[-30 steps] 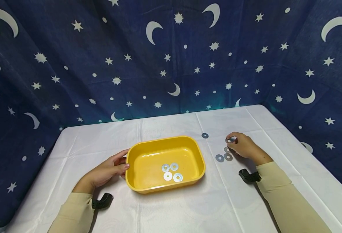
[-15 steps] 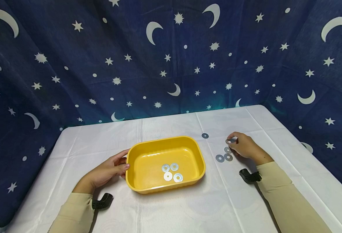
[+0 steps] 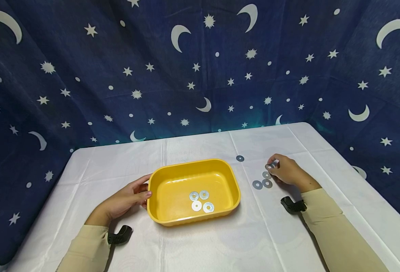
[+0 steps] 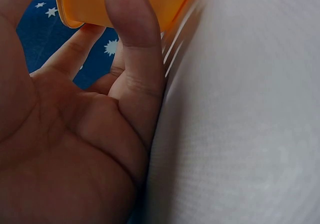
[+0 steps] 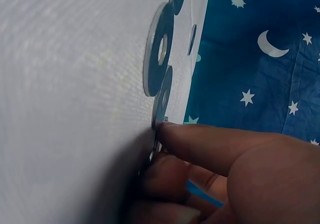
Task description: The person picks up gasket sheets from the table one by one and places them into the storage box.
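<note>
A yellow plastic tray (image 3: pixel 193 165) stands on the table, with several flat metal washers (image 3: pixel 196 206) lying inside it. My left hand (image 3: pixel 126 198) rests against the tray's left end, thumb at the rim and fingers along the outer wall. In the left wrist view the palm is spread below the orange-looking tray (image 4: pixel 90 6). To the right of the tray, my right hand (image 3: pixel 286 170) pinches a washer (image 3: pixel 268 166) between thumb and fingers, close over the cloth. From the right wrist, a big washer (image 5: pixel 155 66) appears just beyond the fingertips; the pinched one is mostly hidden.
Several loose washers (image 3: pixel 257 184) lie near the right hand, and a single darker washer (image 3: pixel 240 158) lies near the tray's far right corner. White cloth (image 3: pixel 220 245) covers the table. A dark blue curtain (image 3: pixel 152 105) with moons and stars hangs behind it.
The right hand and the washer at its fingertips have shifted slightly to the right and towards me. The left hand and the tray stay put.
</note>
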Motion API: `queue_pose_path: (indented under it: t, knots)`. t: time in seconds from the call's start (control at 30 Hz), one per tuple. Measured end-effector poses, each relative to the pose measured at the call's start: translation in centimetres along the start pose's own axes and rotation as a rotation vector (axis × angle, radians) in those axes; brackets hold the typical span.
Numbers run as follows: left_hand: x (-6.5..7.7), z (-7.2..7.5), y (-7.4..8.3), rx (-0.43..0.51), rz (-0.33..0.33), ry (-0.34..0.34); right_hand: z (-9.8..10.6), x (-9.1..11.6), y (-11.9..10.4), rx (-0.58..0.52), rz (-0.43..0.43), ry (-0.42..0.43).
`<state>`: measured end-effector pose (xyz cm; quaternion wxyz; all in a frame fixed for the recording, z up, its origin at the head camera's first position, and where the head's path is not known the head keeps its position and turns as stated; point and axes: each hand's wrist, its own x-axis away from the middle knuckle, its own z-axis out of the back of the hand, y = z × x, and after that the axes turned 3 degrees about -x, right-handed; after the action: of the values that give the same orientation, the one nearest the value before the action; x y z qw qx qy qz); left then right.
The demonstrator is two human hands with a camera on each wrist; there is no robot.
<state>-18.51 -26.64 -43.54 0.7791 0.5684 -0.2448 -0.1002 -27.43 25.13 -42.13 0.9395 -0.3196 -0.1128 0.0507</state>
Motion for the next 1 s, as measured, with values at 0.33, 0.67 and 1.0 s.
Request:
queue_pose_path:
  t: [0.33, 0.67, 1.0]
  knots:
    - [0.17, 0.0, 0.16, 0.011, 0.001, 0.001, 0.25, 0.15, 0.17, -0.012, -0.024, -0.005]
    - [0.13, 0.0, 0.17, 0.0, 0.023, 0.011, 0.33, 0.47, -0.06, 0.026, -0.025, 0.027]
    - [0.19, -0.02, 0.3, -0.005, 0.013, 0.007, 0.25, 0.43, -0.04, 0.062, 0.054, 0.07]
